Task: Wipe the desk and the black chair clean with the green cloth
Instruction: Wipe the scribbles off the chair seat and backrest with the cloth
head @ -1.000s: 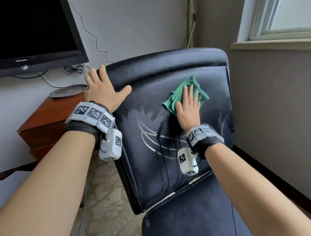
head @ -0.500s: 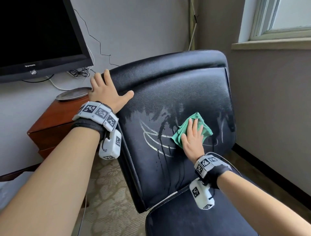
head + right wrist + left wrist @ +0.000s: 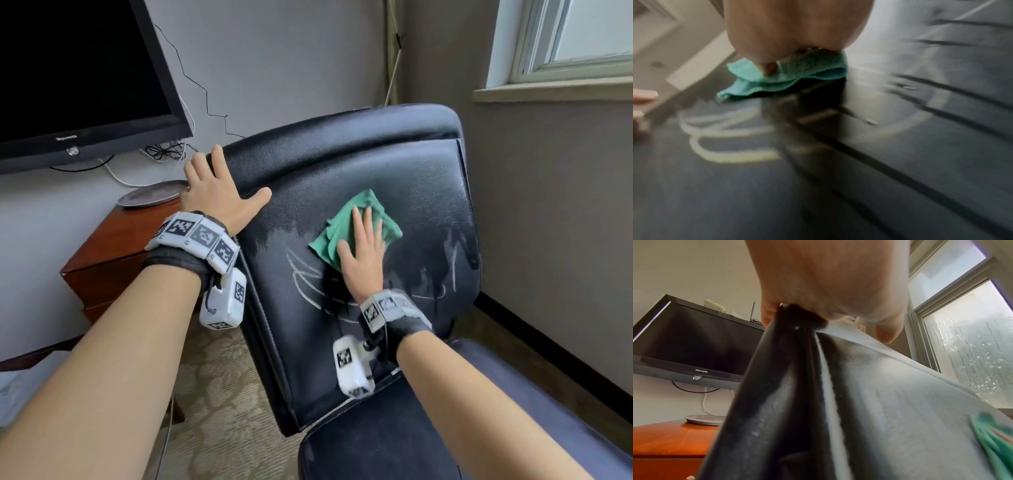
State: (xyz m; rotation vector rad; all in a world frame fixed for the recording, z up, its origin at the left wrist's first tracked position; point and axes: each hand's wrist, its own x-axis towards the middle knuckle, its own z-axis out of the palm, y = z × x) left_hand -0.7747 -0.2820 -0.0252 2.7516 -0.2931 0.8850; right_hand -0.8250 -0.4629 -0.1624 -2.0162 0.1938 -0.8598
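Currently right hand lies flat, fingers straight, pressing cloth against mid chair backrest. Left hand grips the backrest's top-left edge, thumb on front, fingers wrapped behind. Both forearms extended forward. Wet streaks below cloth.

Grained black leather-look chair shines wet in streaks, the green cloth looks soft and woven, the desk glossy reddish wood.
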